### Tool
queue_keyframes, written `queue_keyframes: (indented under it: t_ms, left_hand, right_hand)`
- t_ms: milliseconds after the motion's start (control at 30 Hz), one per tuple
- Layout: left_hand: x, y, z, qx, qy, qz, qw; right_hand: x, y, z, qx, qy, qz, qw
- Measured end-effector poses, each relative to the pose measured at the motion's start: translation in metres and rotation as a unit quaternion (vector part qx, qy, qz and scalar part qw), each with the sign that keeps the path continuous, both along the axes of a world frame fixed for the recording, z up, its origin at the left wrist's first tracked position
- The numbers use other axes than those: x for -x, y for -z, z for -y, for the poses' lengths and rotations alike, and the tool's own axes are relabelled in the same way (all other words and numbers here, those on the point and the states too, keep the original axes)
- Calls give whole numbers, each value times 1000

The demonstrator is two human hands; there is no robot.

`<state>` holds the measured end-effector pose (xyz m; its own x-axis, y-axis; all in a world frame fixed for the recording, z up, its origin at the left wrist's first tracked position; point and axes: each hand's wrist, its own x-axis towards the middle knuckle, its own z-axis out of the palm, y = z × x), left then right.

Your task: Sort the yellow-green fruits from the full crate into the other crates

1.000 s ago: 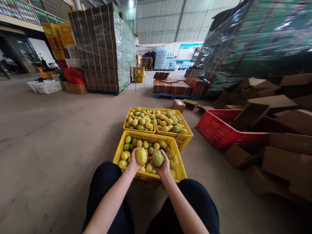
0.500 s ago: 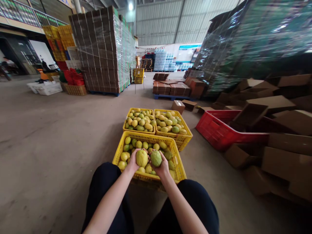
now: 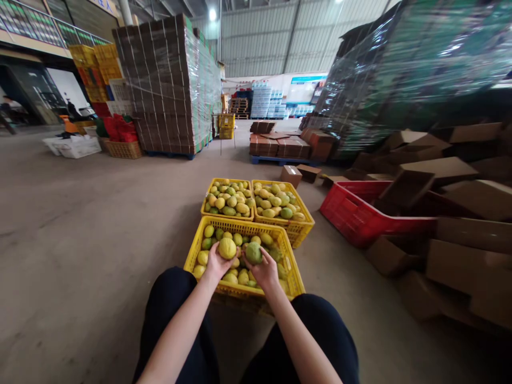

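Observation:
Over the near yellow crate, my left hand is closed around a plump yellow fruit, roughly lemon-shaped with a bumpy skin. My right hand grips a green fruit of similar size beside it, fingers wrapped round its side and underside. A narrow gap separates the two fruits. Below them, the crate holds many loose yellow and green fruits, partly hidden by my hands and wrists. The exact kind of fruit cannot be made out.
Two more yellow crates of fruit adjoin the near crate's far side. To the right lie a red crate and a heap of cardboard boxes. Wrapped carton stacks stand farther back. My knees flank the near crate.
The yellow fruit has turned in my left hand and shifted slightly up and left. The green fruit has also turned and moved a little up, with my right fingers shifted around it.

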<state>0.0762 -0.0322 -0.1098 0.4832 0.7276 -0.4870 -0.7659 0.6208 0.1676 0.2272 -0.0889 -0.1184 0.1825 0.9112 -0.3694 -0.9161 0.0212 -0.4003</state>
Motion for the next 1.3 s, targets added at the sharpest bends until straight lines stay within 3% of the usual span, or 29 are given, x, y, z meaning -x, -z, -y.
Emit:
queue_keyframes:
  t_ms: [167,367,467,733,967,1200,1300]
  left_hand:
    - [5,0,0,20,47,47,998]
    - [2,5,3,24,1,22,999]
    - [0,6,3,30,1,11,999]
    - [-5,6,-3,74,-32,-38,996]
    - [-9,7,-4,75,-21,-30,997]
    - [-8,-5,3,-29,-41,-49,998]
    - [-5,-15,8,-36,-11,-13,999]
  right_hand:
    - [0,-1,-2,24,30,3,999]
    - [0,9,-3,54,-85,34,994]
    - [0,15,-4,37,-100,37,994]
    - [1,14,-6,38,-86,62,994]
    - [3,13,-8,85,-49,59,993]
    - [2,14,-7,32,-43,64,997]
    - [5,10,-4,-3,-23,52,998]
